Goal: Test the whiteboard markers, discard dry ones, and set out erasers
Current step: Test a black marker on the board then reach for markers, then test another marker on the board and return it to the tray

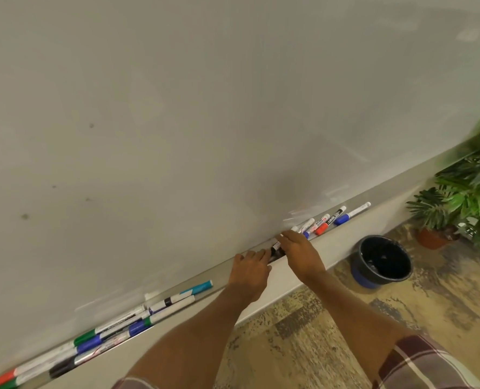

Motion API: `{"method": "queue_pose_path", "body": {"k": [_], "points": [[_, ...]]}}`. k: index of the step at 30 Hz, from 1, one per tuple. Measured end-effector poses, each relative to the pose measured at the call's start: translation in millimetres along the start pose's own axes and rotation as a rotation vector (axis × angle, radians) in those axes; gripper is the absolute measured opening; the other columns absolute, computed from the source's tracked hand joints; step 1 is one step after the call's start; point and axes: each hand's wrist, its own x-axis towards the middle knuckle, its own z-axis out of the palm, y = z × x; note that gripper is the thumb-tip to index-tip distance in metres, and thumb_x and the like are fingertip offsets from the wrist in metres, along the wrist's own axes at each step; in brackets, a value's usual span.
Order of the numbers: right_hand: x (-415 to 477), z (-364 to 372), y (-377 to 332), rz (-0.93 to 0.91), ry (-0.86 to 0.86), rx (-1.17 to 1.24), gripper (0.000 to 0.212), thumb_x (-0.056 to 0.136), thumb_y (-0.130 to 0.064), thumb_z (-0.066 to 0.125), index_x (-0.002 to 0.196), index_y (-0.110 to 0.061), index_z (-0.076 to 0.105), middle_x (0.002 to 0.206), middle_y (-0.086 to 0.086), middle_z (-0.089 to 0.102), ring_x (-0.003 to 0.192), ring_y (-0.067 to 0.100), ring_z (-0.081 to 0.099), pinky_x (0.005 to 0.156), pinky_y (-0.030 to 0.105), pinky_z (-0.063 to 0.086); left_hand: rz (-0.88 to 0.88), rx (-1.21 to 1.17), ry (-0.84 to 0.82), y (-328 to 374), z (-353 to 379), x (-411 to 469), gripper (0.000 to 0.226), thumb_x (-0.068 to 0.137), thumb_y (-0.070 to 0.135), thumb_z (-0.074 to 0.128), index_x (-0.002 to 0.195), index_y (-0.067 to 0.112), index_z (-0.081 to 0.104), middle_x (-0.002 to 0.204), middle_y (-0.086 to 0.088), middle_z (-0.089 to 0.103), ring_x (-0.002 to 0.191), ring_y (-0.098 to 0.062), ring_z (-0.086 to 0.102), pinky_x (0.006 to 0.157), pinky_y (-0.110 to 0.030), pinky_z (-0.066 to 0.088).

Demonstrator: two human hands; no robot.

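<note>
Step in hand: marker testing, at the tray (396, 189) under the board (205, 108). Both hands meet at mid-tray on one black marker (275, 246), which lies low against the board's bottom edge. The right hand (300, 251) is clamped on it, fingers curled over the barrel from above. The left hand (250, 272) reaches in from the other side with its fingertips at the marker's lower end; I cannot tell whether it pinches the cap or only touches it. In my judgement this is a cap coming off or going on, and the view does not settle which. No fresh stroke shows on the board near the hands. A long run of markers (137, 321) lies in the tray to the left, and a shorter set (328, 219) lies just beyond the right hand. I cannot say which set has been tested. A bin (362, 277) stands on the floor below, to the right and within reach, with potted plants (463, 197) beyond it. No eraser is in view, so that step looks not yet done. The next move calls for a firm two-handed hold: if the marker is capped, pull the cap straight off and draw a short line. A faint line sends it to the bin; a good one, back to the tray.
</note>
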Motion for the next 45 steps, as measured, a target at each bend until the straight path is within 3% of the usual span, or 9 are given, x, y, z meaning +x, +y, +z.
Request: {"method": "queue_pose_path", "body": {"k": [6,12,18,21,25,30,36,40,45], "points": [[-16.8,8.2,-14.8,-0.006,0.07,-0.105,0.027,0.084,-0.016,0.068,0.111,-0.012,0.063,0.11,0.008,0.067,0.104,0.026,0.062,0.094,0.04,0.048,-0.023,-0.053,0.07,-0.5,-4.0,-13.4,0.042,0.104,0.032,0.037,0.144,0.02,0.032,0.143,0.001,0.046,0.13,-0.021,0.042,0.108,-0.04,0.03],[-51.7,31.4,-73.1,-0.035,0.001,-0.139,0.041,0.084,-0.023,0.069,0.122,-0.012,0.06,0.127,0.011,0.06,0.121,0.027,0.054,0.104,0.048,0.04,-0.101,-0.1,0.104,-29.7,0.0,-58.9,0.049,0.104,0.042,0.032,0.15,0.025,0.027,0.154,0.005,0.033,0.14,-0.016,0.03,0.115,-0.039,0.02],[-79.3,42.5,-153.3,0.024,-0.064,-0.154,0.066,0.1,-0.045,0.004,0.13,-0.013,0.054,0.132,0.009,0.057,0.124,0.027,0.052,0.104,0.048,0.036,-0.196,-0.032,0.014,-83.2,3.1,-133.3,0.064,0.1,0.057,0.01,0.155,0.027,0.006,0.163,0.004,0.009,0.149,-0.021,0.007,0.12,-0.046,-0.001],[-92.3,49.9,-196.4,-0.003,-0.062,-0.15,0.068,0.099,-0.05,0.005,0.134,-0.014,0.05,0.135,0.009,0.055,0.126,0.028,0.05,0.11,0.049,0.027,-0.252,0.017,-0.004,-115.2,-0.4,-176.3,0.08,0.087,0.066,-0.01,0.155,0.026,-0.001,0.164,0.003,0.002,0.15,-0.021,0.001,0.118,-0.049,-0.008],[-103.5,60.6,-252.7,-0.036,-0.096,-0.127,0.07,0.098,-0.053,0.004,0.135,-0.015,0.049,0.135,0.01,0.054,0.124,0.031,0.051,0.107,0.053,0.033,-0.325,0.001,-0.013,-154.5,-1.7,-229.5,0.068,0.098,0.06,0.008,0.155,0.026,-0.003,0.164,0.003,-0.002,0.15,-0.022,-0.002,0.119,-0.051,-0.008],[-113.1,78.4,-313.2,-0.06,-0.15,-0.148,0.07,0.096,-0.056,0.004,0.139,-0.018,0.045,0.14,0.009,0.05,0.127,0.031,0.048,0.111,0.045,0.006,-0.378,-0.022,0.003,-191.4,-2.9,-284.2,0.066,0.099,0.06,0.011,0.155,0.028,-0.003,0.163,0.004,-0.007,0.15,-0.023,-0.007,0.118,-0.053,-0.008],[-124.5,94.3,-378.8,-0.116,-0.176,-0.157,0.071,0.096,-0.056,0.004,0.137,-0.018,0.047,0.14,0.008,0.049,0.128,0.029,0.048,0.111,0.046,0.011,-0.441,-0.055,0.012,-235.3,7.6,-343.3,0.114,0.053,0.073,-0.045,0.153,0.03,-0.011,0.162,0.003,-0.015,0.149,-0.024,-0.015,0.115,-0.055,-0.013],[-132.6,104.8,-420.7,-0.138,-0.196,-0.135,0.072,0.097,-0.054,0.001,0.133,-0.019,0.054,0.133,0.006,0.056,0.122,0.026,0.054,0.102,0.05,0.038,-0.478,-0.057,0.029,-263.9,13.0,-374.0,0.113,0.054,0.071,-0.046,0.154,0.03,-0.011,0.162,0.003,-0.015,0.149,-0.024,-0.016,0.116,-0.055,-0.013],[-141.4,124.6,-460.2,-0.207,-0.236,-0.134,0.074,0.097,-0.052,-0.001,0.131,-0.018,0.055,0.132,0.006,0.058,0.122,0.026,0.054,0.102,0.052,0.04,-0.521,-0.061,0.03,-294.6,19.2,-405.0,0.108,0.055,0.072,-0.044,0.151,0.029,-0.018,0.159,0.005,-0.023,0.147,-0.022,-0.02,0.113,-0.054,-0.018]]}}
